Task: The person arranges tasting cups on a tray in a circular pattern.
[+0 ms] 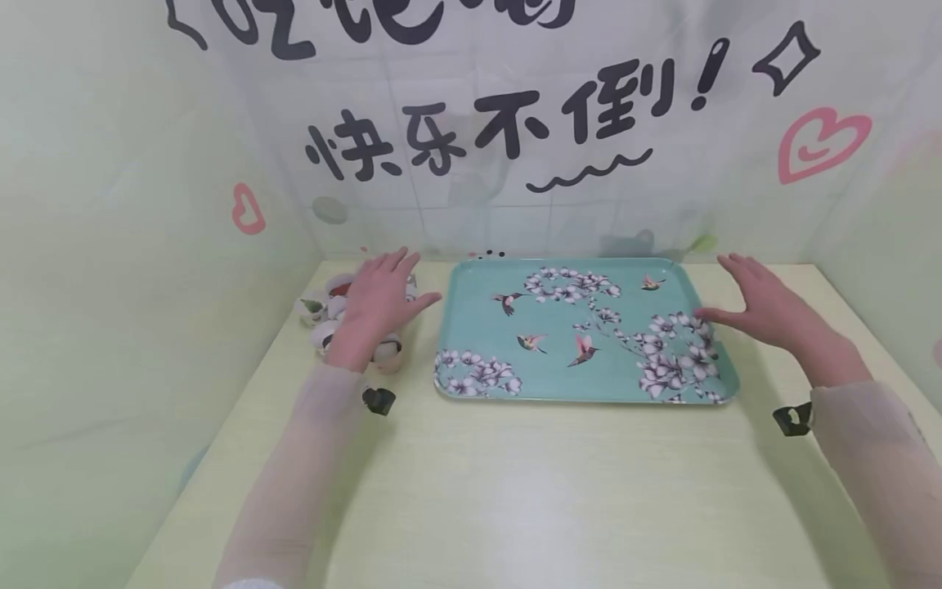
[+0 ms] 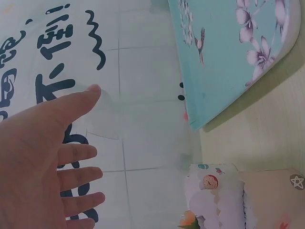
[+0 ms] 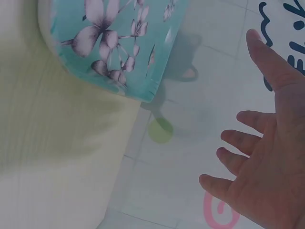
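I see both hands spread open, holding nothing: the left hand above a cluster of small items, the right hand by the right edge of the turquoise tray, which lies on the table's far side.

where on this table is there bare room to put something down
The table is bare in front of the tray, between the two sleeves. The tray looks bare too. Left of the tray is crowded: small items cluster by the left hand.
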Demonstrator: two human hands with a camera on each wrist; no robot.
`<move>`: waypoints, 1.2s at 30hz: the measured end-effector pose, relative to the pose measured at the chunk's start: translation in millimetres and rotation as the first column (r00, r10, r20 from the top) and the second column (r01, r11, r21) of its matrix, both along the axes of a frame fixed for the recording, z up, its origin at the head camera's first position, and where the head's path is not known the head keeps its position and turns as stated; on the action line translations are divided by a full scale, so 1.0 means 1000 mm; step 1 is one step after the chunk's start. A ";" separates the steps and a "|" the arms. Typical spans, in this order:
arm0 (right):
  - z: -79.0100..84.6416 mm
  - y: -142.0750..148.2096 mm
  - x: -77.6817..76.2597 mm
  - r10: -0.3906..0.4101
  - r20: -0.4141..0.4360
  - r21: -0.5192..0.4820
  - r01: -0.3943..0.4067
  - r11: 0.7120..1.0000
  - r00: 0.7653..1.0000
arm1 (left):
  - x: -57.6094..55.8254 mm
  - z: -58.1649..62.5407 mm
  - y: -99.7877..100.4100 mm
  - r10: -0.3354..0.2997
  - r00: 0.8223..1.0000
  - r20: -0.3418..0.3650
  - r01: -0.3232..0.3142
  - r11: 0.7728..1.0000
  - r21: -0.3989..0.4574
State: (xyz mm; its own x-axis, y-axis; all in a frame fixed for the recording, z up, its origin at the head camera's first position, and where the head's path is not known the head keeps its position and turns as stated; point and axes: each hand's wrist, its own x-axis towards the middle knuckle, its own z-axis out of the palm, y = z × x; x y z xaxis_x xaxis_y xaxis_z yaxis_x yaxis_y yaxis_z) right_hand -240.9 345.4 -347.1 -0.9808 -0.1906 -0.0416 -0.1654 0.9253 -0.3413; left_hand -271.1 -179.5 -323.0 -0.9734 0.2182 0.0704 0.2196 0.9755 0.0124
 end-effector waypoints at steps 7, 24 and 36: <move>-0.013 0.002 0.003 0.017 0.030 -0.023 -0.016 1.000 0.999 | 0.006 -0.004 -0.006 0.001 1.000 -0.014 -0.001 1.000 0.021; -0.046 0.006 0.015 0.066 0.113 -0.107 -0.054 0.993 0.991 | 0.019 -0.010 -0.003 -0.010 1.000 -0.017 0.011 0.998 0.055; -0.063 -0.002 0.019 0.119 0.172 -0.133 -0.096 0.986 0.978 | 0.026 -0.009 -0.002 -0.021 0.999 -0.038 0.021 1.000 -0.003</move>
